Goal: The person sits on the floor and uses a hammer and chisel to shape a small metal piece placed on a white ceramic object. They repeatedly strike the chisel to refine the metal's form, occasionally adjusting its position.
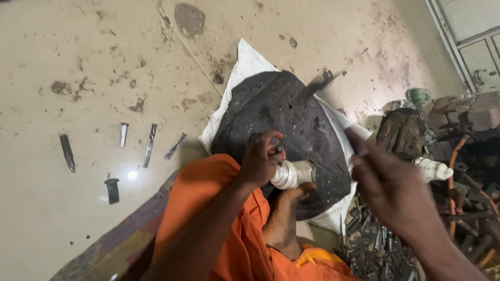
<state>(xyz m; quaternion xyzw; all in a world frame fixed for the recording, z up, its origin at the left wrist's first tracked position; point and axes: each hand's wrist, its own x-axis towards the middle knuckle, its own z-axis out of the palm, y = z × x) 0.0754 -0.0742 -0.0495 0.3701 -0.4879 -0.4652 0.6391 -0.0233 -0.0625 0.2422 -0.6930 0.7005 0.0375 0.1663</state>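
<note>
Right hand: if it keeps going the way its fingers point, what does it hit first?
Probably the black pitch-covered pad: the right hand, blurred, points up-left toward it, just right of the silver piece that the left hand holds. Depth is unclear.

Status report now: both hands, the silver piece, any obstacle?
Left hand grips silver piece on black pad. Right hand raised, blurred, hammer swinging. A foot braces below.
</note>
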